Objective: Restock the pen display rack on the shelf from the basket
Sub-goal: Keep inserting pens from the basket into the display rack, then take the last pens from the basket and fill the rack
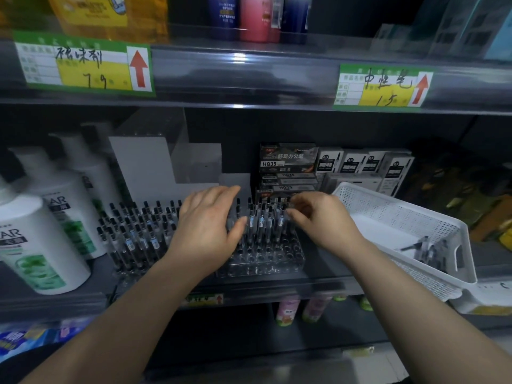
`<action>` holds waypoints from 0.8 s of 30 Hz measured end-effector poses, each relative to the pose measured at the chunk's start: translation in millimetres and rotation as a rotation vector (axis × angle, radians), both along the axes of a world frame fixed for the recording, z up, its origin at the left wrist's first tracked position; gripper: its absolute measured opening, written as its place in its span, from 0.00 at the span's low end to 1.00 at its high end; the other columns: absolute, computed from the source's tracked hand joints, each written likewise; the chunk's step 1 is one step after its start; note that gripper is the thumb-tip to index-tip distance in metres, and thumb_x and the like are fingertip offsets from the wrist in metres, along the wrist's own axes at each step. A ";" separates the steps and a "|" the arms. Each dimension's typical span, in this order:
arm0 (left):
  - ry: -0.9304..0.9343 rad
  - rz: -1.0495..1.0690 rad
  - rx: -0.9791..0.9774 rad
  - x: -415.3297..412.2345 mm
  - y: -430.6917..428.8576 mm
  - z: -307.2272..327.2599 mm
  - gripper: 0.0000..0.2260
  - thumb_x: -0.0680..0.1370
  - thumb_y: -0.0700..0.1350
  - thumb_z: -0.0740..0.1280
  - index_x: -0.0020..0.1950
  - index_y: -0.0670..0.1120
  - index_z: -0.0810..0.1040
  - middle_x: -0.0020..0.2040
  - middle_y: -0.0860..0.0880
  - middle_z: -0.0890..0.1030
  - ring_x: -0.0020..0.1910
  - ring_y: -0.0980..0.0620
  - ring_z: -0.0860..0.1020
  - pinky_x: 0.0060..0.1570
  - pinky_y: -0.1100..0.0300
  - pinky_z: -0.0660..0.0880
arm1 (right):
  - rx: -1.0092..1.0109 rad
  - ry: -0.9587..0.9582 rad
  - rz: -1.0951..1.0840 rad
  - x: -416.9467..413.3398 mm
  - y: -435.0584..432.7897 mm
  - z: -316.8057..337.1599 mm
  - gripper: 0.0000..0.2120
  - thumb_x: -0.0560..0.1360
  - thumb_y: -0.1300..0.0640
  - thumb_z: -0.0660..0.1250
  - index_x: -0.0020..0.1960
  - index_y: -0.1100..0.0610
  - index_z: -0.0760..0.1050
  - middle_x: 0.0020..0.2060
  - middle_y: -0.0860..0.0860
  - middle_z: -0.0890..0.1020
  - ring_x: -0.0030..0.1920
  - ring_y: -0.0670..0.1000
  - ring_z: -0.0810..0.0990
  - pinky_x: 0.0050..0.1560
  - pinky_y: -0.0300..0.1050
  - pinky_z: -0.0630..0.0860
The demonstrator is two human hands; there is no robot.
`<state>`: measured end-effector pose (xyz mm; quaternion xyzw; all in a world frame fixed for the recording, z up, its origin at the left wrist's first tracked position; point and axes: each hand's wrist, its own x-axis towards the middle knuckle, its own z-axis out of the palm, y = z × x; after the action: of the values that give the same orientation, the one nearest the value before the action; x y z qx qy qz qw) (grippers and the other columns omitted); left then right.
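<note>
Dim shop shelf (249, 286) carried white pump bottles (41, 245) at left, beside the clear pen rack (263, 261), whose left rows stood full of black-capped pens (133, 231). A person's left hand (206, 231) lay spread and released over the pens. The right hand (318, 220) pinched the top of one upright pen (282, 217) in the rack. Just right, the white basket (401, 217) held a few loose pens (426, 250).

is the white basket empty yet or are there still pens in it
Not empty: the white basket holds a few pens bunched in its near right corner; the rest of its floor shows bare.
</note>
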<state>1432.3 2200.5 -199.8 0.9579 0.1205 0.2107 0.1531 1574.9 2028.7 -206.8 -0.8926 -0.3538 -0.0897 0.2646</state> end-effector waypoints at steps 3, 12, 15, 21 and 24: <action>0.005 -0.001 0.000 1.2 -0.3 -1.1 0.26 0.81 0.54 0.60 0.77 0.50 0.59 0.74 0.50 0.66 0.73 0.50 0.61 0.73 0.53 0.51 | -0.064 -0.070 -0.017 -1.0 -13.9 4.1 0.16 0.76 0.49 0.66 0.61 0.54 0.77 0.54 0.52 0.82 0.53 0.54 0.80 0.51 0.49 0.77; -0.001 -0.065 0.003 13.8 -23.5 -1.4 0.25 0.80 0.53 0.62 0.76 0.50 0.62 0.73 0.50 0.68 0.72 0.49 0.63 0.73 0.52 0.53 | -0.115 0.008 -0.219 12.8 -98.0 24.6 0.22 0.78 0.50 0.64 0.69 0.55 0.71 0.67 0.53 0.74 0.63 0.55 0.75 0.60 0.46 0.69; 0.001 -0.097 0.029 23.5 -36.5 2.0 0.25 0.80 0.54 0.61 0.76 0.50 0.62 0.73 0.50 0.68 0.72 0.49 0.63 0.74 0.51 0.53 | -0.106 0.052 -0.299 16.4 -125.6 27.2 0.21 0.78 0.50 0.64 0.70 0.54 0.70 0.68 0.53 0.73 0.48 0.55 0.79 0.53 0.47 0.71; -0.027 -0.184 0.054 60.8 -71.8 14.7 0.25 0.80 0.52 0.63 0.76 0.48 0.63 0.71 0.48 0.70 0.69 0.46 0.67 0.70 0.52 0.58 | -0.070 0.084 -0.382 26.8 -172.6 27.1 0.22 0.78 0.49 0.63 0.71 0.53 0.69 0.68 0.50 0.73 0.39 0.48 0.74 0.47 0.41 0.67; -0.008 -0.226 0.075 86.2 -93.4 18.9 0.25 0.80 0.53 0.62 0.76 0.49 0.63 0.69 0.47 0.71 0.66 0.45 0.69 0.67 0.51 0.62 | -0.072 0.103 -0.415 31.8 -192.6 27.0 0.22 0.78 0.48 0.63 0.71 0.52 0.70 0.68 0.50 0.74 0.49 0.51 0.79 0.50 0.42 0.70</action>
<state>1518.4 2107.1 -180.8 0.9697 0.0030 0.2000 0.1405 1606.7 1836.1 -179.8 -0.9586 -0.1516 -0.0840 0.2260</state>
